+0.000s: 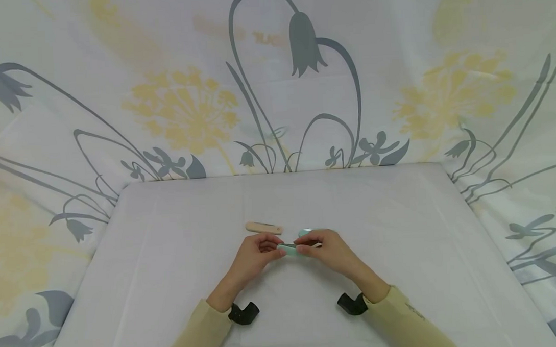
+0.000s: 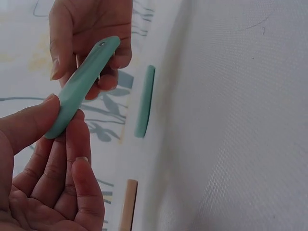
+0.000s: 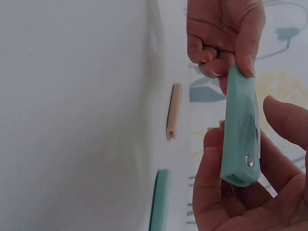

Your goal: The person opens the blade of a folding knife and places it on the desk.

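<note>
A mint-green folding knife (image 1: pixel 287 250), folded up, is held above the table between both hands. My left hand (image 1: pixel 257 254) pinches one end of it between thumb and fingers. At the other end, where a silver rivet shows in the right wrist view, is my right hand (image 1: pixel 330 249). Its fingers lie loosely bent behind the handle (image 3: pixel 239 120), and the thumb stands apart from it. Beyond the hands lie a second mint-green folding knife (image 2: pixel 146 102), partly hidden by the right hand in the head view, and a beige one (image 1: pixel 263 227).
A white cloth covers the table (image 1: pixel 178 212). Behind it and at both sides hangs a white curtain (image 1: pixel 275 92) with grey and yellow flower prints. Each wrist wears a black camera mount (image 1: pixel 244 313) that juts inward over the table.
</note>
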A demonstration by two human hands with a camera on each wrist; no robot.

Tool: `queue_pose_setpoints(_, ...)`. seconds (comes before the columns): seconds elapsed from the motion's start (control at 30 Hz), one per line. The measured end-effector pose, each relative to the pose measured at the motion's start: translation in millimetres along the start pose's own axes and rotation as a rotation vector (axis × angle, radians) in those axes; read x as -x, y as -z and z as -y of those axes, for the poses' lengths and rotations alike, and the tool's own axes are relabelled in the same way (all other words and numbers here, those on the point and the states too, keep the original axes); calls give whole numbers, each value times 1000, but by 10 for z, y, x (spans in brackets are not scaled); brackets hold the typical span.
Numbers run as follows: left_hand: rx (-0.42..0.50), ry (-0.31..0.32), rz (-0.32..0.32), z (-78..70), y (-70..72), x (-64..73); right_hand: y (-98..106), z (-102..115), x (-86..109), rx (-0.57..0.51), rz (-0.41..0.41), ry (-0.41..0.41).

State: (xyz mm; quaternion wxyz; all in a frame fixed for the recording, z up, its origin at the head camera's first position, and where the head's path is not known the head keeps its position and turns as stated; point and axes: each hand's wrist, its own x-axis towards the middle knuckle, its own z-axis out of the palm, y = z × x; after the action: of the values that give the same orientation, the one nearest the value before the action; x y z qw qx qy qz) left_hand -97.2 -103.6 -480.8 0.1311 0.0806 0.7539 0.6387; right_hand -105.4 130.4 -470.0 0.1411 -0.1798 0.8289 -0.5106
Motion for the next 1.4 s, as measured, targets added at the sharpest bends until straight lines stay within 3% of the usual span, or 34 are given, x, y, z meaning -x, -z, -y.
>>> queue_pose_setpoints(0.43, -19, -23, -2, -14, -12, 8, -74, 78, -39, -21, -28, 17)
queue_pose_setpoints(0.73, -36, -75, -6, 16, -1, 7, -150, 107, -41, -43, -126, 24)
queue_pose_setpoints(0.97, -49, -10, -12, -23, -10, 6, -186, 127, -36, -50, -171, 21)
queue_pose_setpoints(1.4, -91, 16, -21, -66, -9, 18, -224, 105, -31, -48, -275, 30)
